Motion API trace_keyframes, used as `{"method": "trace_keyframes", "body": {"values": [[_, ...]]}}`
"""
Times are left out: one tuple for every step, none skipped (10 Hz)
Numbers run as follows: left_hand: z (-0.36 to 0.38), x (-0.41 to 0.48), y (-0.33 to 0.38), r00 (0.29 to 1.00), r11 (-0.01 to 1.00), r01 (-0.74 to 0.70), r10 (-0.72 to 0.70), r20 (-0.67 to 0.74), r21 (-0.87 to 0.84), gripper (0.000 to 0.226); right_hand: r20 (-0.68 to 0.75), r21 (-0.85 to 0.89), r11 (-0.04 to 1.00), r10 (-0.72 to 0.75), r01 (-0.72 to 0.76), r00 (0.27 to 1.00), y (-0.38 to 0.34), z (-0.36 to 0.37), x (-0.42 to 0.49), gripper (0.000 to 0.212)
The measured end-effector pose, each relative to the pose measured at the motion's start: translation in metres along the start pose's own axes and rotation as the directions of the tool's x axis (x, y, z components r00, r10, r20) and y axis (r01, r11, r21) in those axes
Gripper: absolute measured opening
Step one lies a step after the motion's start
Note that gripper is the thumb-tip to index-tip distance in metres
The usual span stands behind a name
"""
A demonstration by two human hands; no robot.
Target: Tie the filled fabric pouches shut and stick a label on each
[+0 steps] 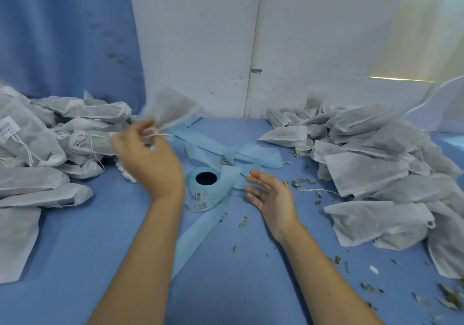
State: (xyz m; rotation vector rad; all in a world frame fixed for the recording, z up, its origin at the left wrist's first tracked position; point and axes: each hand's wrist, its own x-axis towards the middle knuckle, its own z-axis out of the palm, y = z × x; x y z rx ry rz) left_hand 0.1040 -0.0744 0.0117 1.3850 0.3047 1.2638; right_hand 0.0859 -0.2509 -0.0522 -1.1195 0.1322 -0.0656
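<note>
My left hand (pixel 148 154) is raised over the blue table and pinches a grey fabric pouch (pixel 170 110) by its tied neck; the pouch is blurred with motion and its white string trails by my fingers. My right hand (pixel 270 194) hovers with fingers relaxed and holds nothing, just right of the label roll (pixel 204 190). The roll lies on its side with printed labels showing, and its pale blue backing strip (pixel 226 152) curls across the table. A heap of tied, labelled pouches (pixel 47 139) lies at the left. A heap of flat pouches (pixel 371 164) lies at the right.
The blue table (pixel 238 274) carries scattered dried leaf bits near the right heap and at the front right. A loose white string (pixel 319 190) lies by the right heap. A white wall and a blue curtain close off the back.
</note>
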Motion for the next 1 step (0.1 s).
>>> {"method": "trace_keyframes", "body": {"values": [[-0.0242, 0.0151, -0.0109, 0.99, 0.947, 0.137, -0.127, -0.052, 0.291, 0.041, -0.035, -0.102, 0.993, -0.058, 0.054, 0.998, -0.0059, 0.0164, -0.0073, 0.019]]}}
